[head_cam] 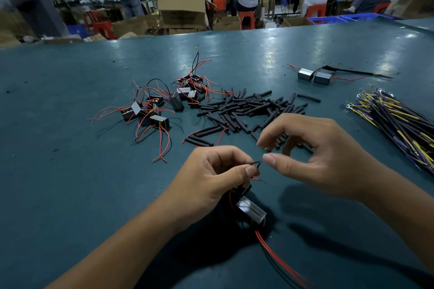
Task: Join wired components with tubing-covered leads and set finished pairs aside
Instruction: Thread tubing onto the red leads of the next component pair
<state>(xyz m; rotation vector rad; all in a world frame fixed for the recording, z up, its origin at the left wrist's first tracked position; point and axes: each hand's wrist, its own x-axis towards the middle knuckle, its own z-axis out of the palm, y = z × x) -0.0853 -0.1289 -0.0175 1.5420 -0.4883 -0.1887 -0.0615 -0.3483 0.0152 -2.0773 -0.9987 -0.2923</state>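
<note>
Pinching 2 thin black wire ends (254,164) between thumb and forefinger, the left hand (212,178) sits low in the centre of the frame, with a wired component (251,210) dangling just beneath it and red leads (279,258) trailing to the lower right. Right hand (314,152) hovers just beside, fingers curled, thumb tip near those wire ends, gripping nothing. Black tubing pieces (246,110) lie heaped mid-frame on the green table (70,171); loose components (159,105) left of them, 1 finished pair (314,75) upper right, lead bundle (399,122) far right.
</note>
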